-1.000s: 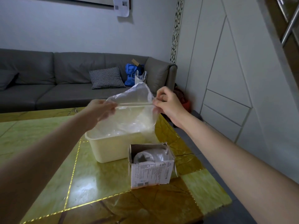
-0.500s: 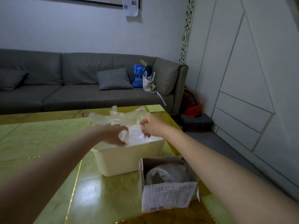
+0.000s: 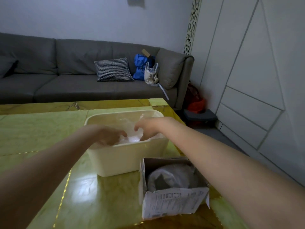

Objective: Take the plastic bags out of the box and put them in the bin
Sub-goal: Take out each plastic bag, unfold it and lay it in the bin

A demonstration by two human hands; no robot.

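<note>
both hands, left hand [image 3: 109, 136] and right hand [image 3: 146, 129], dipped in bin [image 3: 125, 156], blurred, grip untellable; clear bag [image 3: 132, 138] between them should be pressed low. box [image 3: 173, 200] nearer right forearm.

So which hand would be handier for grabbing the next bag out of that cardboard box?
Probably the right hand. Its forearm passes directly above the open cardboard box, where a plastic bag shows. The left hand is in the bin, farther away.
</note>
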